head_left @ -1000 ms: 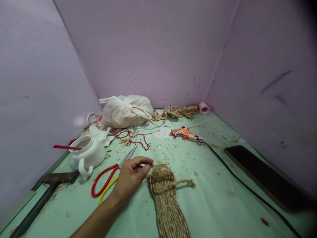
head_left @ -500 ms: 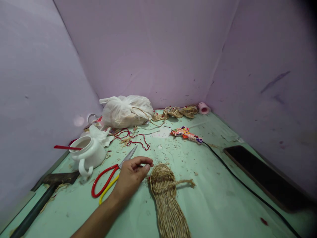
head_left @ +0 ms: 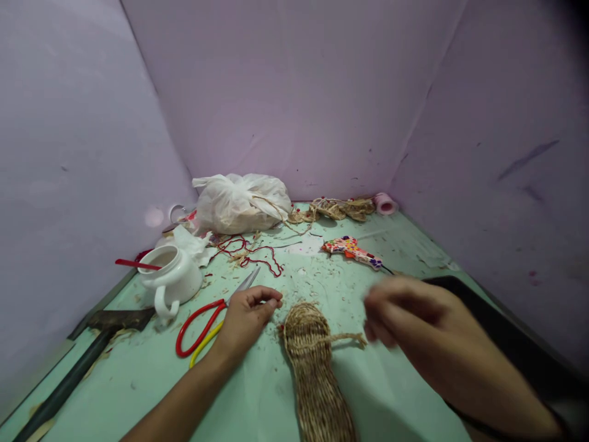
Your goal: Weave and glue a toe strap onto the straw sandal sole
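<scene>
A flat braided straw piece (head_left: 313, 374) lies lengthwise in front of me, its rounded end pointing away and a loose straw cord (head_left: 343, 336) sticking out to the right. Just left of that end rests my left hand (head_left: 251, 313), thumb and fingertips pinched together; anything between them is too small to make out. Scissors with red and yellow handles (head_left: 202, 319) lie partly under this hand. My right hand (head_left: 414, 313) hovers to the right of the cord's tip, fingers curled and blurred by motion.
At left stand a white pot (head_left: 172, 276) with a red stick and a dark-handled hammer (head_left: 87, 356). Behind are a white plastic bag (head_left: 243, 205), red yarn (head_left: 262, 250), straw pieces (head_left: 340, 209), a pink spool (head_left: 385, 204) and a colourful glue gun (head_left: 352, 250). A black phone (head_left: 453, 291) is partly hidden.
My right hand has come into view from the right, over the phone and the glue gun's cable. The left hand stays almost where it was. The whole view has shifted slightly.
</scene>
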Demonstrator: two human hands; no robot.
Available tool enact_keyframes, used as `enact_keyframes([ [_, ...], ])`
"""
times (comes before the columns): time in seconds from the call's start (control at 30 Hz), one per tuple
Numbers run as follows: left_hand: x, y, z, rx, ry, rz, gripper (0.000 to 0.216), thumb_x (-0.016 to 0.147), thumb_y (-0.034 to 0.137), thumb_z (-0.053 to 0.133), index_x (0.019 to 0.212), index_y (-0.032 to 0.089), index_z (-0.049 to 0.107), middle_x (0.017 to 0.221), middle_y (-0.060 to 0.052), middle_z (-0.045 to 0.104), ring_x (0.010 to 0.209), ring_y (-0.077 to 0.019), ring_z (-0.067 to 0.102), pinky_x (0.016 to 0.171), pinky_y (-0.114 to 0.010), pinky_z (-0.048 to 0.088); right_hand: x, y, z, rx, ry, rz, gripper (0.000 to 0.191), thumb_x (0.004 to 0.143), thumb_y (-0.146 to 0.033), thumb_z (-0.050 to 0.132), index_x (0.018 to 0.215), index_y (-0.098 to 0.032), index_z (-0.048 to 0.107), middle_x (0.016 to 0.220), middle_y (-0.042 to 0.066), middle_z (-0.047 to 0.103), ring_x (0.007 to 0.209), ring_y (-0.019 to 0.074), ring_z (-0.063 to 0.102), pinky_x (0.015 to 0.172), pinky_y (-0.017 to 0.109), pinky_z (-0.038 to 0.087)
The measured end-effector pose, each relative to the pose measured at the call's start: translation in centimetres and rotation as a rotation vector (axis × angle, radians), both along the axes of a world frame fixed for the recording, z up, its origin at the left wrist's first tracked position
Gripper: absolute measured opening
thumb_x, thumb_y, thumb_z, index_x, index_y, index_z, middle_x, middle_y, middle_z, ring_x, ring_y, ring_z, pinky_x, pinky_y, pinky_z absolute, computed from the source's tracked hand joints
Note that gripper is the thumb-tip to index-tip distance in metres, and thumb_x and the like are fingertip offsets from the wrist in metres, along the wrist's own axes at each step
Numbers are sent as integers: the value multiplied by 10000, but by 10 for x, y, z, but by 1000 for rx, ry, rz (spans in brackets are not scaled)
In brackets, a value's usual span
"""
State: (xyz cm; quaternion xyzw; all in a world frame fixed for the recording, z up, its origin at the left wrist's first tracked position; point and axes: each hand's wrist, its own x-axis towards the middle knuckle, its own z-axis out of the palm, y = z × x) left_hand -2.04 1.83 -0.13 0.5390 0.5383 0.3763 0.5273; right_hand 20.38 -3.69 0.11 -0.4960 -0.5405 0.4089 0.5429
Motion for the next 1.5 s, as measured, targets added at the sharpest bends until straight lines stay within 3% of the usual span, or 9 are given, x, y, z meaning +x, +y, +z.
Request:
enact_keyframes([
  [0.1, -3, 1, -4, -3, 33, 7, 158, 630, 221, 600, 735, 113, 645, 608, -28, 607, 384, -42, 323, 382, -191, 217, -7, 24, 14, -42, -136, -108, 171, 709, -312, 633, 815, -181, 665, 701, 17, 654, 607, 140, 567, 533, 251, 450],
  [0.2, -4, 3, -7, 6, 77, 1, 137, 627, 198, 606, 720, 113, 659, 570, -17, 585, 430, -69, 386, 413, -193, 258, -14, 32, 5, -95, -259, -85, 153, 693, -305, 605, 756, -181, 668, 711, 30, 668, 660, 160, 581, 564, 253, 437],
  [0.47, 18, 16, -10, 12, 95, -145, 124, 599, 168, 626, 707, 132, 677, 667, -30, 631, 634, -147, 527, 610, -253, 397, -8, -1, 14, -424, -438, 542, 141, 716, -247, 583, 614, -163, 634, 481, -37, 517, 444, 76, 397, 425, 187, 295],
  [0.73, 19, 26, -4, -244, 13, -287, 32, 483, 98, 651, 511, 89, 639, 400, 8, 509, 368, -75, 382, 384, -208, 245, 0, 6, 14, -269, -348, 249, 144, 701, -309, 624, 639, -183, 654, 542, -11, 586, 484, 102, 483, 438, 198, 378],
  [0.93, -2, 33, 7, -306, -253, -86, 90, 549, 152, 611, 552, 130, 523, 402, 70, 398, 309, -13, 243, 319, -155, 87, 15, 14, 12, -53, 142, -440, 233, 599, -403, 719, 681, -192, 665, 579, -10, 596, 513, 97, 530, 479, 190, 469],
  [1.03, -7, 35, 9, -272, -417, 36, 113, 564, 142, 569, 572, 148, 456, 450, 77, 374, 329, -9, 252, 312, -134, 99, 18, 21, 9, -18, 432, -564, 225, 583, -401, 731, 687, -217, 652, 713, -9, 623, 650, 114, 587, 574, 206, 526],
  [1.1, -7, 33, 9, -265, -499, 100, 112, 573, 132, 549, 593, 152, 441, 476, 73, 383, 335, -11, 277, 306, -125, 122, 13, 24, 6, -71, 502, -500, 236, 563, -392, 748, 704, -230, 651, 789, -1, 641, 736, 147, 610, 601, 246, 548],
  [1.3, 3, 22, 5, -273, -598, 137, 111, 576, 90, 545, 630, 141, 461, 506, 48, 447, 344, -28, 347, 292, -130, 178, -15, 24, 3, -320, 653, 26, 372, 673, -522, 635, 903, -231, 666, 881, 48, 699, 759, 208, 650, 632, 341, 558],
  [1.5, 10, 9, 3, -243, -577, 87, 122, 599, 127, 592, 662, 144, 490, 492, 47, 483, 361, -50, 413, 315, -145, 269, -30, 20, -6, -257, 722, 93, 300, 670, -396, 699, 913, -222, 669, 897, 12, 706, 767, 185, 654, 579, 277, 560],
])
